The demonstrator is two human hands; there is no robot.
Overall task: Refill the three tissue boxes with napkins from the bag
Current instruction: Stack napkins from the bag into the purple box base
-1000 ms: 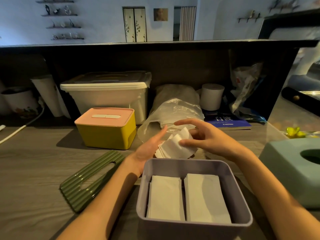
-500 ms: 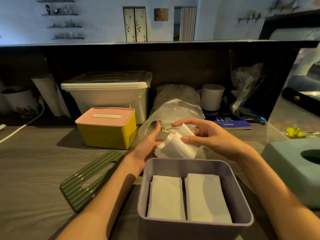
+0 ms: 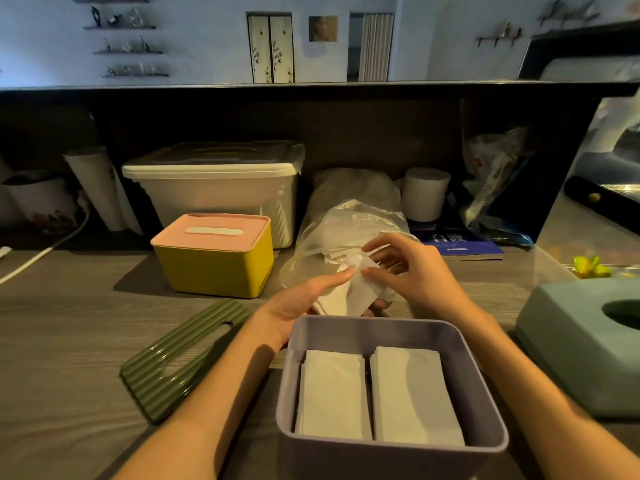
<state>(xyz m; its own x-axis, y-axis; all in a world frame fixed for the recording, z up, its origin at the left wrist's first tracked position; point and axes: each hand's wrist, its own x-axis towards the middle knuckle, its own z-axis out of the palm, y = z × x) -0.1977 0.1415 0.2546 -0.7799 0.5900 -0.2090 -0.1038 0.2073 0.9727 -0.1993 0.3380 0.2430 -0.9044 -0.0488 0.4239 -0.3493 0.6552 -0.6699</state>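
An open purple tissue box (image 3: 485, 403) stands in front of me with two stacks of white napkins (image 3: 377, 396) side by side inside. Just behind it, my left hand (image 3: 304, 299) holds a small bundle of napkins (image 3: 349, 296) from below, thumb on top. My right hand (image 3: 412, 271) pinches the bundle's upper edge with thumb and fingers. The clear plastic bag (image 3: 346, 220) with more napkins lies behind the hands. A yellow box with a pink lid (image 3: 214, 258) stands at the left, a teal box (image 3: 581, 348) at the right.
A ribbed green lid (image 3: 180, 358) lies flat on the wooden counter left of the purple box. A large white storage bin (image 3: 221, 188), a paper roll (image 3: 426, 192), a blue book (image 3: 460, 244) and another bag stand along the dark back wall. A white cable runs at far left.
The napkin bundle has turned more upright between my hands. My right hand has shifted from gripping its side to pinching its top edge, and my left thumb has come up onto it.
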